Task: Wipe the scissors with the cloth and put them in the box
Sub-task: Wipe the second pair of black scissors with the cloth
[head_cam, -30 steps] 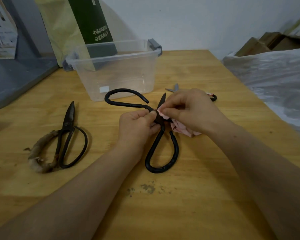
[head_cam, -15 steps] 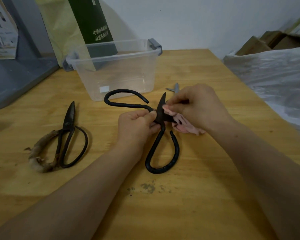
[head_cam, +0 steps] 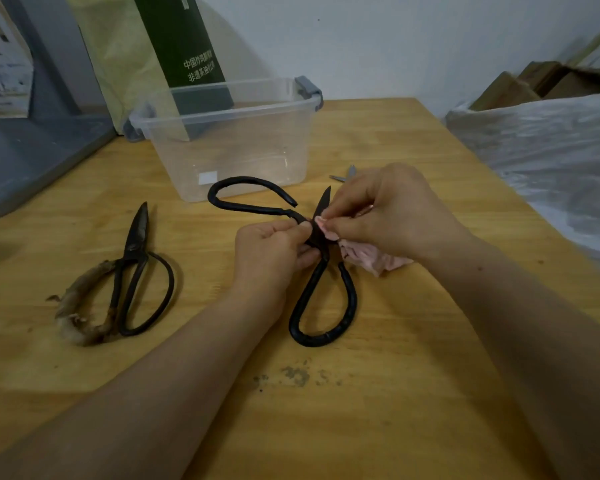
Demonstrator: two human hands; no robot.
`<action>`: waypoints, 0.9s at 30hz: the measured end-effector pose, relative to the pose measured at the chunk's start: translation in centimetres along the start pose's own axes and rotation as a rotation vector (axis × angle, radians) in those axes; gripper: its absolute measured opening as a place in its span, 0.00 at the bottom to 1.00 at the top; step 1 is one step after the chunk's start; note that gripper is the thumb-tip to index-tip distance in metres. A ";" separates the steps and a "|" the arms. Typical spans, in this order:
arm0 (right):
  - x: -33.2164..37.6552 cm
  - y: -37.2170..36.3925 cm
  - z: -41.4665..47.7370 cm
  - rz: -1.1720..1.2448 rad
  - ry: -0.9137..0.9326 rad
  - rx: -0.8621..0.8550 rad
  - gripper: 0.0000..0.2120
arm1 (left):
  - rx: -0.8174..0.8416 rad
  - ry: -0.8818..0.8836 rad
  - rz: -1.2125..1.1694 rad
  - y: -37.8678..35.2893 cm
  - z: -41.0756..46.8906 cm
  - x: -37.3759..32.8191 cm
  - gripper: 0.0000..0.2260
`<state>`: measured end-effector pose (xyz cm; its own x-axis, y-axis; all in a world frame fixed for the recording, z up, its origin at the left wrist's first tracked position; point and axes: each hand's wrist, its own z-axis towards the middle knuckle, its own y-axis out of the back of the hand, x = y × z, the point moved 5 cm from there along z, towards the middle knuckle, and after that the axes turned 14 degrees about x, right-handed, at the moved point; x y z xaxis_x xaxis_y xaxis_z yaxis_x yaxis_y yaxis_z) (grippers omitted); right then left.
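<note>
Head view: black loop-handled scissors (head_cam: 316, 275) splayed against pink cloth (head_cam: 378, 259).

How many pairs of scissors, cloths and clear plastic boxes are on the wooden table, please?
Scissors: 3, black pair in hand, worn pair lying left, grey tips of a third showing past the right hand
Cloths: 1, pink cloth
Boxes: 1, clear plastic box
Total: 5

Black scissors (head_cam: 321, 306), pink cloth (head_cam: 374, 259) at 3 o'clock; brown scissors (head_cam: 136, 258) at 9 o'clock; clear box (head_cam: 243, 150), grey clips (head_cam: 309, 90), at 12 o'clock; yellow table (head_cam: 378, 410).
</note>
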<state>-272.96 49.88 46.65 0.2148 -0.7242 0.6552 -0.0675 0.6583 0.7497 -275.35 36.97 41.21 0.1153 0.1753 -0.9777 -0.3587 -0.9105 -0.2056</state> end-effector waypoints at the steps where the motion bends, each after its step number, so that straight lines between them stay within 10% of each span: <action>1: 0.2 -0.3 0.0 -0.007 0.026 0.031 0.01 | 0.002 -0.004 -0.001 0.0 0.0 0.0 0.08; 8: 0.2 -0.7 -0.3 -0.091 -0.079 0.272 0.09 | -0.027 0.014 -0.013 0.0 -0.1 -0.1 0.08; 13: 0.4 0.3 -0.5 -0.019 -0.045 0.011 0.03 | -0.030 0.004 -0.032 0.1 0.1 0.1 0.06; 19: 0.1 -0.5 -0.5 -0.164 -0.158 0.284 0.05 | -0.025 0.007 -0.042 -0.2 -0.3 -0.3 0.08; 24: 0.2 0.9 -0.5 -0.055 -0.090 -0.089 0.04 | -0.041 0.001 -0.071 0.0 -0.2 -0.2 0.07; 27: 0.8 -0.8 0.3 -0.196 -0.016 0.048 0.07 | -0.034 -0.016 -0.047 0.1 -0.2 -0.2 0.06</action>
<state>-273.07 48.69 46.59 0.2127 -0.8410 0.4974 -0.0729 0.4940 0.8664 -275.26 36.75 41.37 0.1167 0.2240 -0.9676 -0.3214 -0.9133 -0.2502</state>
